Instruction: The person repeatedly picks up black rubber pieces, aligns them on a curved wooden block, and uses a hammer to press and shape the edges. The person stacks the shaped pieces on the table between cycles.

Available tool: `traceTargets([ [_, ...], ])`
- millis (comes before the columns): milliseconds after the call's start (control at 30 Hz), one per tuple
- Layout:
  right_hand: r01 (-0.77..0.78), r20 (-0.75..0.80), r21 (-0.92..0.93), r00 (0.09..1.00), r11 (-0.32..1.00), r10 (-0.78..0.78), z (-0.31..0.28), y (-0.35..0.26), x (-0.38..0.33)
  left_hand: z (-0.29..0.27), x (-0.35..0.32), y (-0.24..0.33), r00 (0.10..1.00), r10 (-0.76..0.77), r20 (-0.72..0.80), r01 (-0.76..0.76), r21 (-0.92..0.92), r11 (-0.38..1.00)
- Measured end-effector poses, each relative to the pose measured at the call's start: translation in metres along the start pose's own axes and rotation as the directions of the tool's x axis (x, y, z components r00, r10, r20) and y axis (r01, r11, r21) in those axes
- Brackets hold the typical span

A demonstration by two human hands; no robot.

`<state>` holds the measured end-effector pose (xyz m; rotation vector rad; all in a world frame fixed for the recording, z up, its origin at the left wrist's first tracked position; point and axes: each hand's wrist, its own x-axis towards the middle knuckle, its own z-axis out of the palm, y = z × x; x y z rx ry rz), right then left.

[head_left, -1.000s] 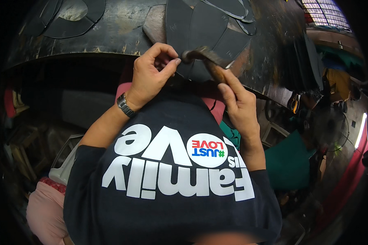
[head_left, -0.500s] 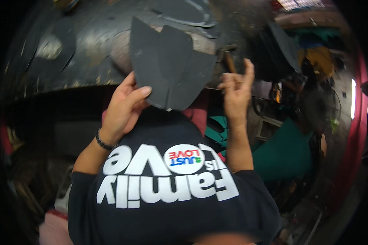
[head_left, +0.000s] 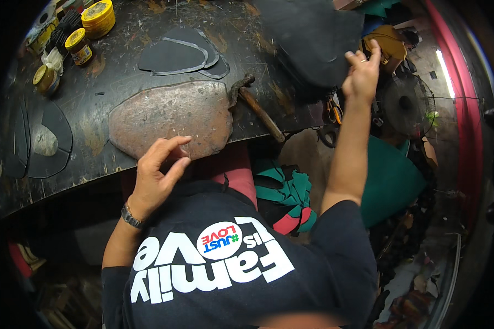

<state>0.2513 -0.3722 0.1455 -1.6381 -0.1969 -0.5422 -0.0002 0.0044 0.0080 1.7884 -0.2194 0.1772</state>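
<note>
My left hand [head_left: 160, 172] hangs at the near edge of a flat reddish-brown stone slab [head_left: 170, 112], its thumb and fingers apart with nothing between them. Off to the right, my right hand [head_left: 362, 77] is raised beside a stack of black sheet pieces [head_left: 318, 41]. Its fingers are spread, one stretched out and others bent; whether a fingertip touches the stack's edge is hard to make out. A hammer [head_left: 260, 112] with a wooden handle lies against the slab's right side. Beyond the slab lie black cut pieces [head_left: 178, 55] with grey borders.
Yellow-lidded tubs [head_left: 97, 19] and smaller jars [head_left: 78, 48] stand at the far left of the dark table [head_left: 115, 66]. More curved black pieces [head_left: 57, 131] lie left. Orange-handled scissors [head_left: 335, 112], a fan [head_left: 405, 104], a green sheet [head_left: 392, 181] and green scraps [head_left: 282, 186] are right.
The black folded piece has left my left hand, which is now without it. My right hand has reached up and right to the black stack. The view has shifted, showing more of the table.
</note>
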Motion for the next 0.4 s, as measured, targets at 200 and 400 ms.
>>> traceTargets([
  [200,-0.206,-0.17,-0.623,0.977,0.755,0.126,-0.057,0.05,0.097,0.005,-0.007,-0.025,0.976,0.191,-0.107,-0.161,0.241,0.957],
  [400,-0.031,-0.018,-0.931,0.999,0.364,0.037,-0.069,0.089,0.11,0.002,-0.01,-0.029,0.969,0.235,-0.07,-0.205,0.293,0.934],
])
